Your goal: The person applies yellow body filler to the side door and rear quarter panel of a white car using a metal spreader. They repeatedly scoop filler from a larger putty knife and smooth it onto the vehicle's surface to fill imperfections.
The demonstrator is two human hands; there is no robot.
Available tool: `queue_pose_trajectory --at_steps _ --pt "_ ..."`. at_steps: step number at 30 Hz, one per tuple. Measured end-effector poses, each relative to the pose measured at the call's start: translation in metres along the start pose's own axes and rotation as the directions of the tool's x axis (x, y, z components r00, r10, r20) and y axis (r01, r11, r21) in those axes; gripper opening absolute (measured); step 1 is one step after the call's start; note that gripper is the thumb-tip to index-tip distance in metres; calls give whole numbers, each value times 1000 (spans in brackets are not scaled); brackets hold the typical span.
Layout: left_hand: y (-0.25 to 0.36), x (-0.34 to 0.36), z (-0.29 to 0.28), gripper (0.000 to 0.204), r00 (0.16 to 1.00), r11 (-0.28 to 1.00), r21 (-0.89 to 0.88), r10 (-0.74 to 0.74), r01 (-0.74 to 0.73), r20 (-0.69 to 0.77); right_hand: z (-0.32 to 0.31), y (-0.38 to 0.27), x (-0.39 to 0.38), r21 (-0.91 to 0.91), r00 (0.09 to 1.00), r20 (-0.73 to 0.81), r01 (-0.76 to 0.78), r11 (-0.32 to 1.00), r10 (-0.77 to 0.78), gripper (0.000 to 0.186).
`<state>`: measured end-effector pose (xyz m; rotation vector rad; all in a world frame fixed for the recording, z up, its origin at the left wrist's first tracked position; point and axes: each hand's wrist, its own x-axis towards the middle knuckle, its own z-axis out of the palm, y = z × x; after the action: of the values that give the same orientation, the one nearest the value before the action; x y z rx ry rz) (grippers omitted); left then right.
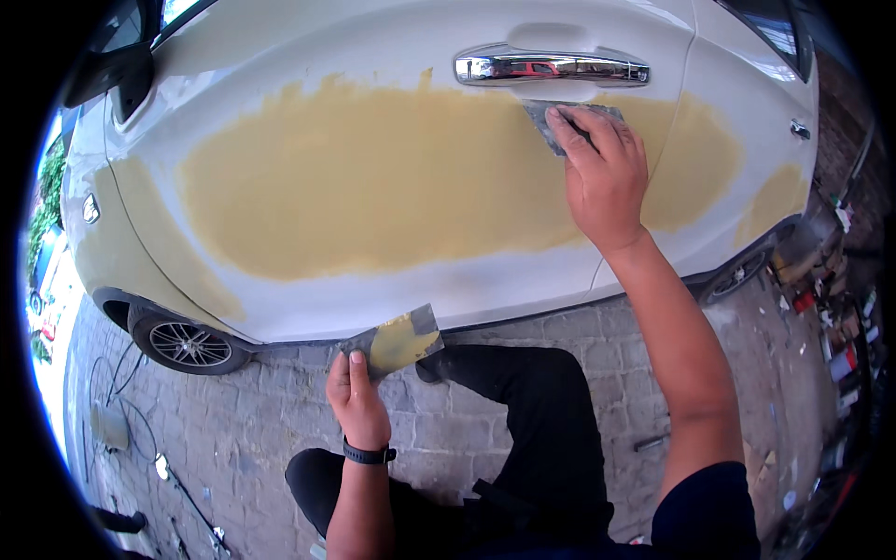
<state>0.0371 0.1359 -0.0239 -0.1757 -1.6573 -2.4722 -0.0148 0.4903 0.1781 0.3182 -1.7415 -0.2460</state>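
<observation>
A white car door [336,51] carries a broad, smooth patch of yellow filler [373,177] below its chrome handle [551,65]. My right hand [605,177] grips a thin grey spreader [541,121] flat against the patch's upper edge, just under the handle, partly covering it. Low at the centre, in front of the sill, my left hand [359,387] holds a grey metal plate [425,336] smeared with yellow filler, thumb on its face. A black band circles my left wrist.
The car's front wheel [187,343] and rear wheel [737,275] rest on grey paving [467,429]. A bucket [110,425] and black hoses lie at left; assorted clutter [840,364] lines the right. My dark-trousered legs are bent below.
</observation>
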Motion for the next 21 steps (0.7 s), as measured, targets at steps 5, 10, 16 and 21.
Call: queue_pose_trajectory --at_steps 5,10,16,21 --pt "-2 2 1 28 1000 1000 -27 -15 15 -3 9 -2 -11 -12 999 49 -17 1000 18 38" --pt "-7 3 -2 26 1000 1000 -18 -18 18 -16 9 -17 -31 -9 995 88 -44 999 45 35" --pt "-5 1 -1 24 1000 999 -25 -25 24 -8 13 -35 -68 10 993 97 -62 998 60 31" --pt "-9 1 -6 22 1000 999 -53 -5 4 -24 18 -47 -102 23 991 108 -79 997 76 28"
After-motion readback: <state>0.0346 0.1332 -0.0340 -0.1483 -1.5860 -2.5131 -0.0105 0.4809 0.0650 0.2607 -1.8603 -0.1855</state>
